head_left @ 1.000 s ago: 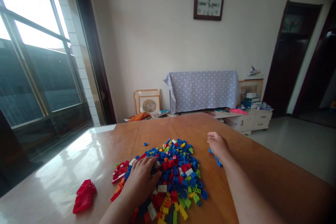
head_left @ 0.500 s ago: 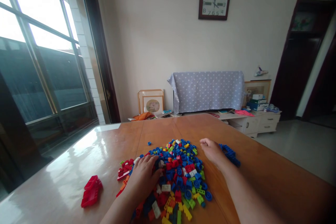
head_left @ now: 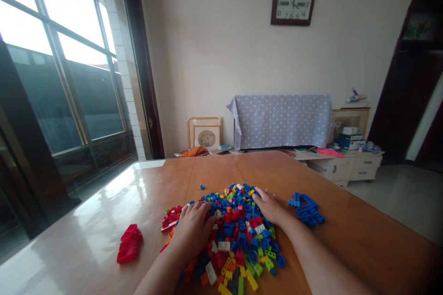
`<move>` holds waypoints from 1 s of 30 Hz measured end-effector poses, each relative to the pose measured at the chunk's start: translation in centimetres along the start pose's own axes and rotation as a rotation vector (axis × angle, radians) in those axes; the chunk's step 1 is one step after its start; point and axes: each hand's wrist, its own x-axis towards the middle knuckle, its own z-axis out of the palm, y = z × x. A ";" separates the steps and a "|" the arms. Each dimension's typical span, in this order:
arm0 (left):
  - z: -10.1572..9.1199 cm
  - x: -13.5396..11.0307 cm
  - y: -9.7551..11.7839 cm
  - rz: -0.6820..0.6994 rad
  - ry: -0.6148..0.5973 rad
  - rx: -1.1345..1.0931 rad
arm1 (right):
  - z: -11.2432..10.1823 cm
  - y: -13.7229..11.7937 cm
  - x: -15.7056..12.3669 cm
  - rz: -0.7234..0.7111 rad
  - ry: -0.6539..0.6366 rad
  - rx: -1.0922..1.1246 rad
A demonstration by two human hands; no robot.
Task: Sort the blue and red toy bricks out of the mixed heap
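A heap of small plastic bricks [head_left: 238, 235] in blue, red, green, yellow and white lies on the wooden table [head_left: 214, 173]. My left hand [head_left: 194, 230] rests palm down on the heap's left side, fingers spread over the bricks. My right hand [head_left: 269, 206] lies on the heap's upper right edge, fingers stretched among the blue pieces. To the right of that hand sits a separate small cluster of blue bricks [head_left: 306, 209]. A small group of red bricks [head_left: 129, 243] lies apart on the left.
A single blue piece [head_left: 201, 187] lies beyond the heap. The table's left part is glossy and pale. Past the table stand a low white cabinet [head_left: 349, 168], a cloth-covered object [head_left: 280, 120], framed pictures [head_left: 205, 133] on the floor, a large window at left.
My right hand has moved left from the blue cluster onto the heap's right edge. My left hand stays on the heap. The view has shifted a little to the left.
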 end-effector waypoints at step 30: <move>-0.7 -0.4 1.5 0.106 0.014 -0.085 | -1.6 -9.5 -5.8 -0.420 -0.155 0.431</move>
